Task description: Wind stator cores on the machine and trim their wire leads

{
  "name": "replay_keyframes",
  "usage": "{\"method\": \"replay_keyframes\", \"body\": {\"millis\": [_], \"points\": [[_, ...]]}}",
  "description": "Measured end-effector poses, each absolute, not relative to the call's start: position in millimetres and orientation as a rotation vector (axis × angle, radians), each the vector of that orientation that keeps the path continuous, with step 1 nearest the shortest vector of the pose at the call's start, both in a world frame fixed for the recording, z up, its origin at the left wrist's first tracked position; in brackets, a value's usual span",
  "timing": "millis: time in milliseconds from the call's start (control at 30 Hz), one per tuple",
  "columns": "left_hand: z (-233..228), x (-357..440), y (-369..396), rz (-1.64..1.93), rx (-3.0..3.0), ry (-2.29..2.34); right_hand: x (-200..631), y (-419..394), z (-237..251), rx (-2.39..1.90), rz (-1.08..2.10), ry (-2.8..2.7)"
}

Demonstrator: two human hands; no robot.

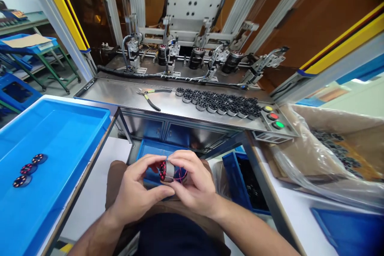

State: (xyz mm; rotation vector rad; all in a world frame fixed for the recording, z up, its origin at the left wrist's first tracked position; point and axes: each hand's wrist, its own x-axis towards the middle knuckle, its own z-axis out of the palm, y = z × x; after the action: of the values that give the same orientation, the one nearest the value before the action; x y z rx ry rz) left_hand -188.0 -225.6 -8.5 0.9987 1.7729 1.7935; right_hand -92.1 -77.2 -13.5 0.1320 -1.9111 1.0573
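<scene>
Above my lap, both hands hold a motor stator (168,171), a grey metal ring with red windings on its left face. My right hand (195,176) grips it from the right, and thin red and purple wires loop out beside that palm. Curved round the left side is my left hand (141,182), fingertips at the top edge and thumb beneath; its exact contact is partly hidden. Three similar wound stators (28,169) lie in the blue tray (75,118) to the left. Rows of black-and-grey stator cores (222,103) stand on the metal bench ahead.
Cutting pliers (148,98) lie on the metal ledge (120,94). Behind it is a machine with several clamping stations (196,58). Push buttons (273,116) sit at the ledge's right end. A plastic-lined carton (300,128) holds more cores. A blue bin (237,176) stands below.
</scene>
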Motion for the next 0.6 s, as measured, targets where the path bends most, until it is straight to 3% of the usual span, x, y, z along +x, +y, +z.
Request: {"method": "replay_keyframes", "body": {"millis": [233, 433, 600], "points": [[-3.6, -188.7, -219.0, 1.772, 1.325, 2.103, -79.4, -58.9, -6.8, 0.178, 1.245, -1.973], [0.0, -191.3, -214.4, 1.632, 1.751, 2.565, -81.8, -64.5, 6.0, 0.168, 0.840, -2.139], [1.1, -190.1, -217.2, 1.503, 1.841, 2.712, -89.7, -74.1, 3.5, 0.182, 0.830, -2.196]]}}
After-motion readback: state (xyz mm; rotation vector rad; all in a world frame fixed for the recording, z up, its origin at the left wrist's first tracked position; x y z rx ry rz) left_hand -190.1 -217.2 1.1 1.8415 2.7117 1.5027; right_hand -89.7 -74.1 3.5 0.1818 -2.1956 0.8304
